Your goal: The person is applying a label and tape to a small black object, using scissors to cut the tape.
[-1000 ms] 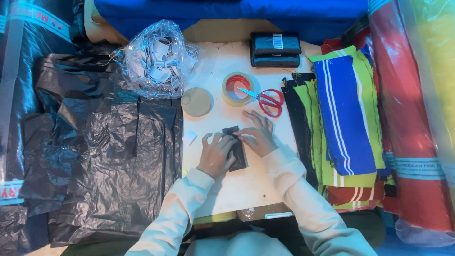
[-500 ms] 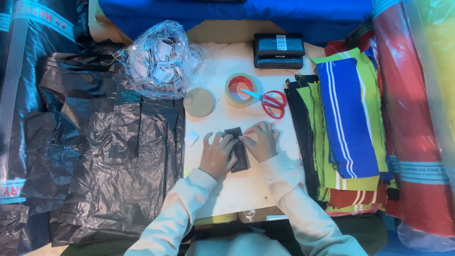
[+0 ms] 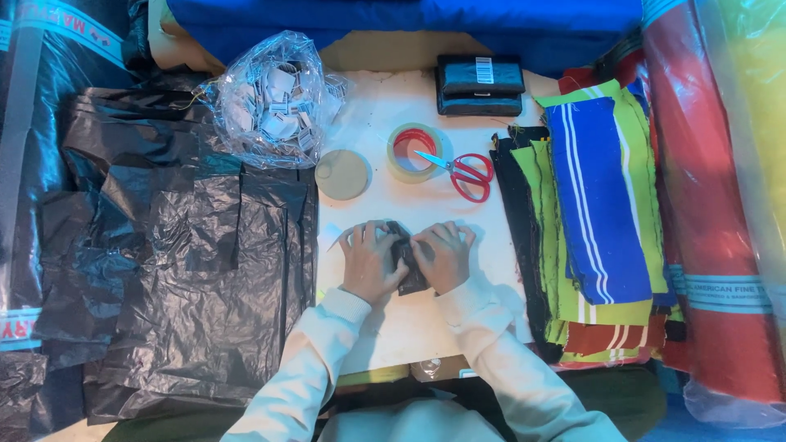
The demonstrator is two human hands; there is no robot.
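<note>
Small dark folded fabric piece (image 3: 407,260): lies on the white table (image 3: 393,327), pressed between both hands. Left hand (image 3: 368,262) and right hand (image 3: 444,255) each grasp one edge, fingers curled down. Risk: uneven finger pressure could let the fold spring open or skew. Nearby red-handled scissors (image 3: 463,172) and tape roll (image 3: 413,152) lie well apart.

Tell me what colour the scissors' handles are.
Red, on the scissors in the head view.

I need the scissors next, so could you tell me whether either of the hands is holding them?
No, the red-handled scissors lie beside the tape roll, apart from both hands.
</note>
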